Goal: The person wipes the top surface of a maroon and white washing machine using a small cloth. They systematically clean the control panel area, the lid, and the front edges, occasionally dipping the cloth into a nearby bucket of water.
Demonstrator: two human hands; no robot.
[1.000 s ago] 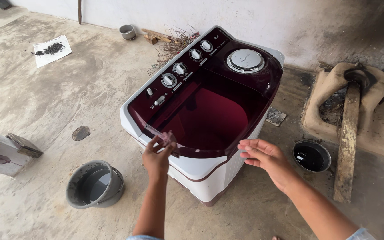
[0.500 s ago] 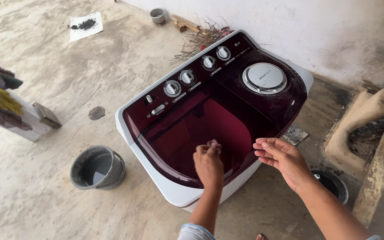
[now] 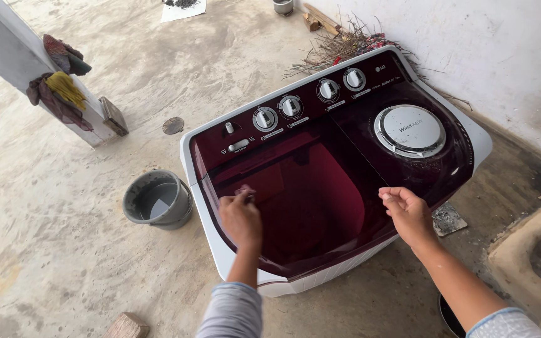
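Observation:
A white twin-tub washing machine (image 3: 220, 250) with a dark maroon top stands on a concrete floor by a wall. My left hand (image 3: 240, 218) hovers over the left part of the translucent wash-tub lid (image 3: 308, 194), fingers pinched on a small pale pink thing (image 3: 244, 189) too small to identify. My right hand (image 3: 408, 213) is above the machine's front edge, near the spin-tub side with its round white cap (image 3: 409, 129). Its fingers are loosely curled and hold nothing. Several knobs (image 3: 290, 106) line the back panel.
A grey bucket (image 3: 158, 200) stands on the floor left of the machine. A white pillar (image 3: 26, 69) with rags draped on it is at far left. Dry twigs (image 3: 339, 47) lie behind the machine. A raised clay hearth (image 3: 533, 250) sits at right.
My left hand has moved from the lid's front edge up onto the lid surface. My right hand's fingers have curled in. The view has shifted closer to the machine.

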